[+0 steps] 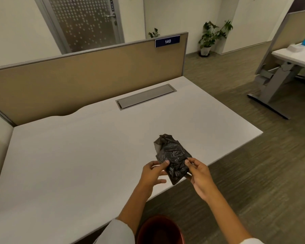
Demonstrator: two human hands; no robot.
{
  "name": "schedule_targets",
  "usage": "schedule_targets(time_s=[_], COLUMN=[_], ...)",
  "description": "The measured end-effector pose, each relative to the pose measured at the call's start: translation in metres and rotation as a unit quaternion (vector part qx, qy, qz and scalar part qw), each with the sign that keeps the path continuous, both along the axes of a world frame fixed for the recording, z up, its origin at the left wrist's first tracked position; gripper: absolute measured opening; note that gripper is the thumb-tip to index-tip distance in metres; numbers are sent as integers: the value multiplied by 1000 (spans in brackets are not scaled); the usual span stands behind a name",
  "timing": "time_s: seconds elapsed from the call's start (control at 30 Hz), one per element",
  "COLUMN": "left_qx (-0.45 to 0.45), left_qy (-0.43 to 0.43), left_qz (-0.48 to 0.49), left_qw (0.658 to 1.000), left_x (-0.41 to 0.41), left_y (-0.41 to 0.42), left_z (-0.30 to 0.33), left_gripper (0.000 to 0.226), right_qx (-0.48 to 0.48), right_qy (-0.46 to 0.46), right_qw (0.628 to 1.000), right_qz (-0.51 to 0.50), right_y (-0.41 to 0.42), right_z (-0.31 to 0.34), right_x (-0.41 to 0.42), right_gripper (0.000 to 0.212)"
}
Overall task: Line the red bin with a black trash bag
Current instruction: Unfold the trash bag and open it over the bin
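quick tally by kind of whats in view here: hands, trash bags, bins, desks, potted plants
hands: 2, left hand and right hand, both pinching the bag
black trash bag: 1, still folded
red bin: 1, on the floor
desks: 2, near desk, far desk
potted plants: 2
total: 8

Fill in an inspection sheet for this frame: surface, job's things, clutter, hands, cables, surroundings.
Surface: white desk, bare apart from a closed grey cable hatch.
Job's things: black trash bag, still folded and crumpled, held above the desk's near edge; red bin on the floor below, unlined.
Clutter: nothing seen.
Hands: left hand and right hand both pinch the bag with their fingers.
Cables: nothing seen.
Surroundings: beige partition with sign 140, potted plant, frosted door, neighbouring desk.
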State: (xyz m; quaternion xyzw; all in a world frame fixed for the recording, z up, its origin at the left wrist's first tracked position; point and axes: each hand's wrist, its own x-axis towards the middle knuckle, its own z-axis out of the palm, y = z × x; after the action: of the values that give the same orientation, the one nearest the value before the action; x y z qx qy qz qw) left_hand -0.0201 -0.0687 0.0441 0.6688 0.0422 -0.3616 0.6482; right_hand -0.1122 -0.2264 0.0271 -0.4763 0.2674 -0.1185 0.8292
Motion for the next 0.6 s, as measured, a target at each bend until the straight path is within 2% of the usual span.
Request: schedule_targets(time_s=[0.2,0.27,0.4,0.47,0.6], left_qx=[-21,-4,86,49,-72], left_qy=[-67,-99,-193,-192,-116], left_qz=[-29,-25,29,22,-26], left_qw=[997,995,977,980,990], left_x=[-22,-28,-41,-44,-54], left_y=[29,35,49,59,79], left_z=[11,10,9,12,15], left_gripper=[22,14,28,22,13], right_qx=[-11,-22,-53,-77,-111], right_qy=[-11,-14,-1,9,27], right_qw=[999,999,998,996,993], right_qz=[28,38,47,50,44], right_y=[25,32,50,59,76], right_z=[-1,-4,-8,-9,-16], right_x=[-40,-51,-70,-76,-85], right_gripper=[19,15,8,9,7])
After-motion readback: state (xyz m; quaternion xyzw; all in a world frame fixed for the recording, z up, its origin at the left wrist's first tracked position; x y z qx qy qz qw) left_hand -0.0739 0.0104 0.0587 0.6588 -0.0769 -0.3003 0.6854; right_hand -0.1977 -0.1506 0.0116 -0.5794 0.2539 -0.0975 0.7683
